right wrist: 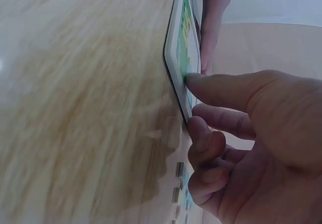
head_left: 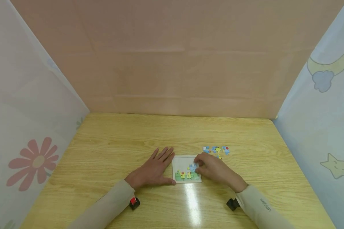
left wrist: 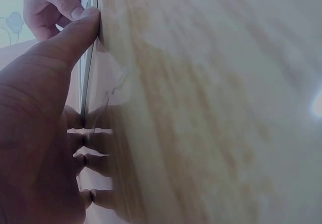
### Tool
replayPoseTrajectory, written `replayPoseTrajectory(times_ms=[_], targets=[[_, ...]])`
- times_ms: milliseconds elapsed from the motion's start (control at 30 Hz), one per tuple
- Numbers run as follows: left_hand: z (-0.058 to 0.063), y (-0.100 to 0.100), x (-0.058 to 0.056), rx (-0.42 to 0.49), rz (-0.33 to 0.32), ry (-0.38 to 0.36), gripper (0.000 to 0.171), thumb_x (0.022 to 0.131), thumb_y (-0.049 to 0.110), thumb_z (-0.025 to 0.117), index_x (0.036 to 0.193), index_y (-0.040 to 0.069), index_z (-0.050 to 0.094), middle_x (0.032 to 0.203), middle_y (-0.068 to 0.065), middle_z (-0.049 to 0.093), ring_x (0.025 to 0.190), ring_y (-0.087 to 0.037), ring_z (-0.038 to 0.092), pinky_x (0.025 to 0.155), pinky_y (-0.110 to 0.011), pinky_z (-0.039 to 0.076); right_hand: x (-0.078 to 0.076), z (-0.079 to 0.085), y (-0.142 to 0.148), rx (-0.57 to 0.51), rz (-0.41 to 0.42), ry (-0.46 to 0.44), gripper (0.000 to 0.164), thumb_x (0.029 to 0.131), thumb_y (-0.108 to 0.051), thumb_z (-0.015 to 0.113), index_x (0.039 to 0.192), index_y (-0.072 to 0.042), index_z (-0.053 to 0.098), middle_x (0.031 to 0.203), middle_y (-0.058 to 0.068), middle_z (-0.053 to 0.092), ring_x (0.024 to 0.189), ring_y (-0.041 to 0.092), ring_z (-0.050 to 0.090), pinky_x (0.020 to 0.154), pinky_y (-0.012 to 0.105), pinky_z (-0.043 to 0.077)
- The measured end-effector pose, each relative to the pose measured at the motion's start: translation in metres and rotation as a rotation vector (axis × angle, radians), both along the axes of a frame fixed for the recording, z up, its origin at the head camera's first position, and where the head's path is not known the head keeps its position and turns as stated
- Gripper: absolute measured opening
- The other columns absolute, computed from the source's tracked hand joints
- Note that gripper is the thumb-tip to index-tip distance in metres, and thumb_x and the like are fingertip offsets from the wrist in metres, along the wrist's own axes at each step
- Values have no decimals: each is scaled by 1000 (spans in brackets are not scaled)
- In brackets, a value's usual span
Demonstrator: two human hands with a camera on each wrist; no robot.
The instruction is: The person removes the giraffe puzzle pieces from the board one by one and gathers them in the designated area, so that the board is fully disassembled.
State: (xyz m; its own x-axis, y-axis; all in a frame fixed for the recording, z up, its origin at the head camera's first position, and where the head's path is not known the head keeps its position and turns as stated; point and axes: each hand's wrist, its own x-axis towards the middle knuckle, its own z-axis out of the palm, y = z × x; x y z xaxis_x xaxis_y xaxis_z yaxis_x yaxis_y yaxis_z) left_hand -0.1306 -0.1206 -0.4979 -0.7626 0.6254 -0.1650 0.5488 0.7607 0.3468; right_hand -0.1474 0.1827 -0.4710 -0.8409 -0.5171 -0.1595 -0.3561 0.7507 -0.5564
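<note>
A small jigsaw tray with a pale frame lies flat on the table. Green pieces and small yellow-and-red figures fill its lower part. At its right side, my right hand pinches a light-blue puzzle piece between thumb and forefinger, low against the board; the fingers partly cover it. In the right wrist view the thumb touches the tray surface and the other fingers are curled. My left hand lies spread on the table, with thumb and fingertips against the tray's left edge.
Several loose puzzle pieces lie on the wooden table beyond my right hand. A brown backdrop stands behind the table, with patterned cloth at both sides. Dark wrist devices sit at both cuffs.
</note>
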Motion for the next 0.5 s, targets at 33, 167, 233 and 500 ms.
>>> replayPoseTrajectory(times_ms=[33, 167, 233, 500], targets=[[0, 0, 0, -2, -1, 0, 114, 93, 82, 56, 172, 9, 17, 183, -7, 4, 171, -28, 4, 138, -59, 5, 0, 1, -1, 4, 4, -4, 20, 96, -22, 80, 114, -16, 72, 106, -6, 69, 100, 13, 68, 82, 32, 57], [0, 0, 0, -2, 2, -2, 113, 93, 81, 56, 172, 9, 17, 183, -7, 5, 171, -28, 4, 138, -59, 6, 2, 3, -4, 6, 15, -23, 22, 94, -24, 83, 111, -16, 71, 105, -5, 66, 96, 12, 64, 80, 30, 55], [0, 0, 0, -3, 6, -5, 114, 93, 82, 56, 172, 9, 17, 183, -7, 5, 171, -28, 4, 138, -58, 6, 2, 4, -5, 7, 19, -30, 24, 93, -25, 84, 110, -16, 70, 105, -5, 65, 94, 11, 62, 78, 28, 53], [0, 1, 0, -3, 15, -7, 114, 92, 82, 57, 172, 10, 18, 183, -6, 5, 171, -27, 4, 138, -57, 6, -1, 8, -6, -2, 17, -92, 27, 92, -21, 85, 111, -13, 67, 105, -1, 66, 94, 13, 61, 79, 28, 52]])
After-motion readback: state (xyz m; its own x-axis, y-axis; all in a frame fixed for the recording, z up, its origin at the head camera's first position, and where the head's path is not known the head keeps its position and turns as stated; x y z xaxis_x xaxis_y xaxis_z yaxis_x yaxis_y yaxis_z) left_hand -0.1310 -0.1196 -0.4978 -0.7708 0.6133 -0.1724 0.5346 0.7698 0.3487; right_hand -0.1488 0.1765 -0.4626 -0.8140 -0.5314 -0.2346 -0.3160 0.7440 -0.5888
